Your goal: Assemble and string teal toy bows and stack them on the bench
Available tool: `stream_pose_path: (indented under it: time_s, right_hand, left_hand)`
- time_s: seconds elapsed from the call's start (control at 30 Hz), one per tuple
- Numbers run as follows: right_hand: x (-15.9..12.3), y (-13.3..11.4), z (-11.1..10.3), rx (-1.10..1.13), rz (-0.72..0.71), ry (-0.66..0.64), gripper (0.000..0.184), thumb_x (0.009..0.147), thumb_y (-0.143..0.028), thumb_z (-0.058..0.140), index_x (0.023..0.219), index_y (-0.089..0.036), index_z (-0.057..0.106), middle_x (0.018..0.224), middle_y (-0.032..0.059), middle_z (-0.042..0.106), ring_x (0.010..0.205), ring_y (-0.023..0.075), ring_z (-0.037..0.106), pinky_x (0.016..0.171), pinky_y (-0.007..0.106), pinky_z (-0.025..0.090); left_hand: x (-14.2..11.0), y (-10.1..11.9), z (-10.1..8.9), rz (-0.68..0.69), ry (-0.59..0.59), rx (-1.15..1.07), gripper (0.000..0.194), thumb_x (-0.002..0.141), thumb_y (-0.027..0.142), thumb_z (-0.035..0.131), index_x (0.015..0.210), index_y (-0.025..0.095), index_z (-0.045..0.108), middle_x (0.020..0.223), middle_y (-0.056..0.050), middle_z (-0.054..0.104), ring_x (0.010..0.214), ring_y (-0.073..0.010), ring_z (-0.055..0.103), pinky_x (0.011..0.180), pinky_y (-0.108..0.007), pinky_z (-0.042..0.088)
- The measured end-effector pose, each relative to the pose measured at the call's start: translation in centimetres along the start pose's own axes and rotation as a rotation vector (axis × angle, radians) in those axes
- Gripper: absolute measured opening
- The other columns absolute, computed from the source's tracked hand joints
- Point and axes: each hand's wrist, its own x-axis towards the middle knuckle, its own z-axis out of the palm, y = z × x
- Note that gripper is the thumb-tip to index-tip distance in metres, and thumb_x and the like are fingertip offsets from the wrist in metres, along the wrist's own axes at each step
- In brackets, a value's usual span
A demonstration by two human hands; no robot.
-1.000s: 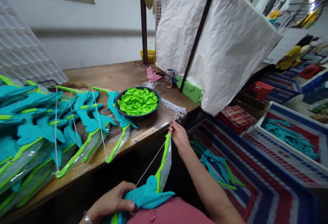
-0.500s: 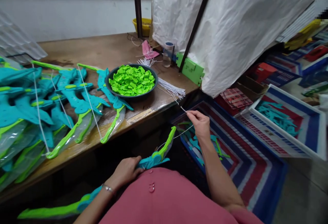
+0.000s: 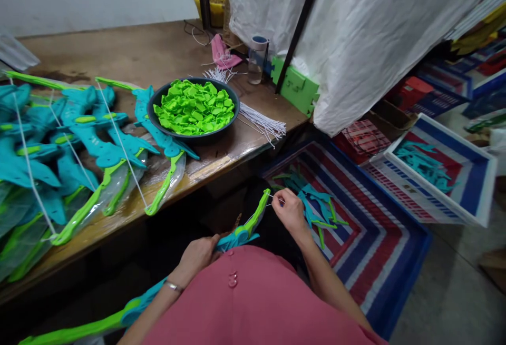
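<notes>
A teal and lime toy bow (image 3: 243, 232) lies across my lap, below the table edge. My left hand (image 3: 197, 254) is closed on its teal middle grip. My right hand (image 3: 291, 210) pinches the white string (image 3: 270, 199) right at the bow's green upper tip. The bow's other limb runs down to the lower left. A pile of finished strung bows (image 3: 79, 145) covers the left of the wooden table (image 3: 130, 55). A dark bowl of lime green pieces (image 3: 193, 107) stands near the table's front edge, with a bundle of white strings (image 3: 263, 122) beside it.
A large white sack (image 3: 356, 34) hangs on a dark frame at the back right. A striped blue and red crate (image 3: 348, 229) on the floor holds teal parts; a white-rimmed crate (image 3: 435, 176) stands farther right. A small jar (image 3: 256, 59), pink cloth and yellow bowl sit behind.
The bow came down from upright in front of the table onto my lap. My right hand pulled the string out to the right, then returned to the bow's tip. The camera tilted downward.
</notes>
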Motion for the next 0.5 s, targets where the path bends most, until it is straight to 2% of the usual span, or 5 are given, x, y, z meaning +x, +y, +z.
stream_pose_path:
  time_s: [0.5]
  right_hand:
    - [0.3, 0.6, 1.3, -0.154, 0.002, 0.002, 0.019, 0.09, -0.019, 0.053, 0.074, -0.021, 0.064, 0.079, 0.0041, 0.068, 0.07, 0.0169, 0.063, 0.067, 0.027, 0.042]
  left_hand:
    - [0.6, -0.5, 0.5, 0.023, -0.009, 0.007, 0.027, 0.099, 0.033, 0.046, 0.117, 0.017, 0.059, 0.108, -0.016, 0.074, 0.104, -0.0305, 0.072, 0.082, -0.035, 0.051]
